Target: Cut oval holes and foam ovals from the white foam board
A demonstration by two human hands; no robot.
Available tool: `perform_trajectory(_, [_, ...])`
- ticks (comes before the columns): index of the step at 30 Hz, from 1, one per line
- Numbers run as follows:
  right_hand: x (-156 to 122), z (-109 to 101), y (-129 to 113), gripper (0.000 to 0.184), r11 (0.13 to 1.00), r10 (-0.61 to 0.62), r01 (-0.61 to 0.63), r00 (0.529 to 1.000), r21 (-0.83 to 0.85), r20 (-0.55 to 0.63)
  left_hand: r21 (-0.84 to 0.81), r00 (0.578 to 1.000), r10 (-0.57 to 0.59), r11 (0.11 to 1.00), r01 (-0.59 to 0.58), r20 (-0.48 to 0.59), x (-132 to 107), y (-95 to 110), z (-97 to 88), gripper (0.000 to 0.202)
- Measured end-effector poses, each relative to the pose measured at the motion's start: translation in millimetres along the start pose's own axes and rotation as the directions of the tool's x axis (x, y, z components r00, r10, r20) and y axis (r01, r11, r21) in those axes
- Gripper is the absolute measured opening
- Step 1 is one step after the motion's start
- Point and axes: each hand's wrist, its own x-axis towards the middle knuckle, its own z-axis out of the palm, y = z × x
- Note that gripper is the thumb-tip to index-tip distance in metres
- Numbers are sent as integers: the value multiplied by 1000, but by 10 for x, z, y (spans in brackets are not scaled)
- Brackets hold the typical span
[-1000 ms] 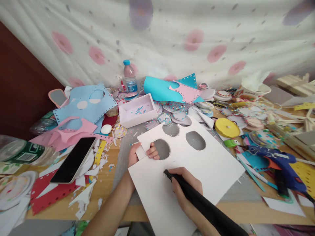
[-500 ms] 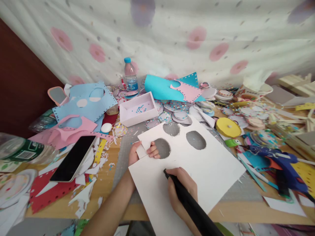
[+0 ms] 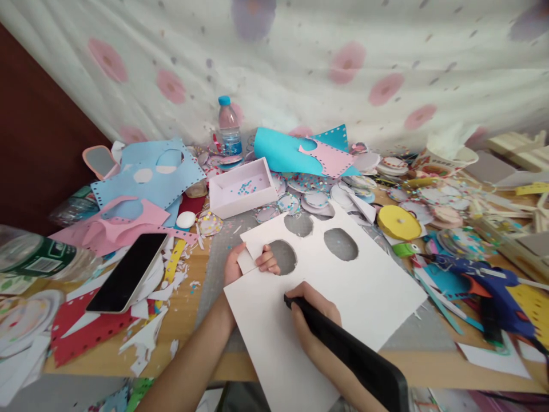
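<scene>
A white foam sheet [image 3: 369,286] with three round holes lies on the grey mat in front of me. My left hand [image 3: 246,264] pinches the sheet's left edge, fingers curled over it beside the nearest hole. My right hand [image 3: 313,320] is wrapped round a long black tool [image 3: 343,343] whose tip touches the sheet just below that hole.
A black phone [image 3: 128,272] lies at the left among paper scraps. Behind the sheet stand a white box [image 3: 242,189], a water bottle [image 3: 228,126] and blue and pink foam sheets. A yellow disc [image 3: 397,222] and a blue glue gun [image 3: 484,283] lie at the right.
My right hand and the black tool have shifted slightly up and left on the sheet. The left hand keeps its grip on the edge.
</scene>
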Motion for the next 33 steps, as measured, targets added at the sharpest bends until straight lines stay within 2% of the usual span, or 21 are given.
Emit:
perform_trajectory(5, [-7,48,53,12,999,-22,23,998,30,-52,7,1000,2,1000,-2,0,-4,-1,23,23])
perform_trajectory(17, [-7,-29,92,14,991,-99,98,995,87,9,28,999,-2,1000,3,-33,2,22,-2,26])
perform_trajectory(27, [26,-98,-79,13,995,-76,78,997,55,-28,40,1000,-2,999,4,-28,-6,18,-18,24])
perform_trajectory(33, [46,-88,-55,9,991,-113,114,993,74,-16,44,999,12,999,-10,-38,-16,14,-10,22])
